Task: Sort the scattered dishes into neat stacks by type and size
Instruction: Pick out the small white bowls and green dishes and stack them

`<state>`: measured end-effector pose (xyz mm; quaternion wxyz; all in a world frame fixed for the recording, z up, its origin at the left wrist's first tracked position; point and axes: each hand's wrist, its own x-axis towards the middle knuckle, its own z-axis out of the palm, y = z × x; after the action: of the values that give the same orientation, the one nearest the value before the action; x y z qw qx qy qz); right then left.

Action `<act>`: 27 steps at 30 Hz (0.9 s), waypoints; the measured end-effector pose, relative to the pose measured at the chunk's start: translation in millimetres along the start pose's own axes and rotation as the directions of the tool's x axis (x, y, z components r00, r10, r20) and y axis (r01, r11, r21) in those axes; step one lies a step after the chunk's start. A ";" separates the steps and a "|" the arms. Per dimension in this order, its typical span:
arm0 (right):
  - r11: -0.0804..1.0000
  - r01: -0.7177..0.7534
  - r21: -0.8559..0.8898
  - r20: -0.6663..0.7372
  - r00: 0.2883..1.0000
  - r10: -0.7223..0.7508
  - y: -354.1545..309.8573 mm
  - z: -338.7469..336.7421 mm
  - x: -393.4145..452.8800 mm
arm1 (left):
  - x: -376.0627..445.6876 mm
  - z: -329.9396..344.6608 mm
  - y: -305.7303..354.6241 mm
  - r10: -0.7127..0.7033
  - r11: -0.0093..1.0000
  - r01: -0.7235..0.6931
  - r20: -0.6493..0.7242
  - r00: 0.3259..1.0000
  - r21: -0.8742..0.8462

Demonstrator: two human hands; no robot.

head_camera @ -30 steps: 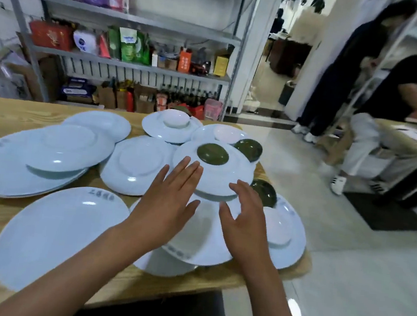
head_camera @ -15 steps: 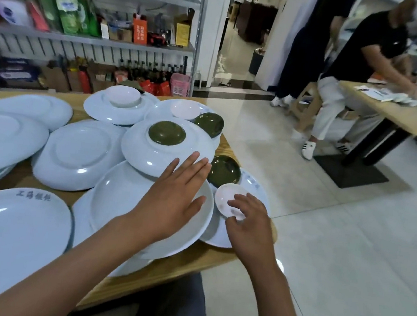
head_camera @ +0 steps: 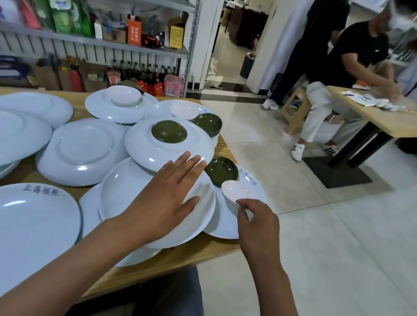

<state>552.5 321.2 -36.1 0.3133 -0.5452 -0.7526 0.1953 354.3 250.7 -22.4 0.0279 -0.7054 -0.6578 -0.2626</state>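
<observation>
White plates of several sizes lie scattered and overlapping on a wooden table (head_camera: 181, 255). My left hand (head_camera: 167, 199) rests flat, fingers straight, on a deep white plate (head_camera: 126, 195) near the table's right end. My right hand (head_camera: 257, 222) pinches the rim of a small white saucer (head_camera: 237, 191), tilted above a white plate (head_camera: 223, 223) at the table's corner. A green saucer (head_camera: 221, 170) sits just behind it. Another green saucer (head_camera: 169, 131) lies upside down on an overturned plate (head_camera: 151, 152). A third green saucer (head_camera: 208, 123) sits farther back.
A large oval platter (head_camera: 14, 235) lies at the near left, with more plates (head_camera: 4, 136) behind it. Two small white bowls (head_camera: 126, 95) (head_camera: 184, 110) rest on plates at the back. Stocked shelves (head_camera: 86, 39) stand behind the table. Two people are at another table (head_camera: 391, 118) on the right.
My right hand reached to the table's corner, took hold of the small white saucer and has lifted it slightly. My left hand stayed flat on the deep plate. The view swung right.
</observation>
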 end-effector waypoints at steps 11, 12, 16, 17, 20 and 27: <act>0.918 0.380 0.115 -0.026 0.925 -0.380 -112.3 18.8 -1.2 | -33.5 -46.1 -36.6 -0.103 0.992 0.079 -0.256 0.961 -0.099; 0.893 0.434 0.115 -0.012 0.900 -0.436 -126.5 25.3 -0.1 | -40.3 -53.9 -45.0 -0.131 0.989 0.106 -0.283 0.950 -0.103; 0.817 0.543 0.195 0.074 0.822 -0.565 -181.2 54.0 -2.3 | -73.5 -88.9 -76.8 -0.282 0.959 0.252 -0.364 0.888 -0.129; 0.788 0.568 0.238 0.086 0.795 -0.600 -195.7 62.8 -6.1 | -84.3 -99.0 -84.5 -0.328 0.945 0.297 -0.379 0.865 -0.139; 0.686 0.633 0.359 0.115 0.699 -0.706 -238.5 89.9 -22.2 | -116.7 -128.7 -105.5 -0.451 0.892 0.413 -0.444 0.775 -0.185; 0.520 0.711 0.474 0.195 0.491 -0.849 -338.7 140.7 -61.8 | -194.2 -190.7 -151.9 -0.528 0.816 0.553 -0.603 0.599 -0.165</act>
<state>232.6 158.1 60.9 0.2915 -0.0224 -0.9204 0.2595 148.1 20.1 16.2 0.1767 -0.3442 -0.7971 -0.4635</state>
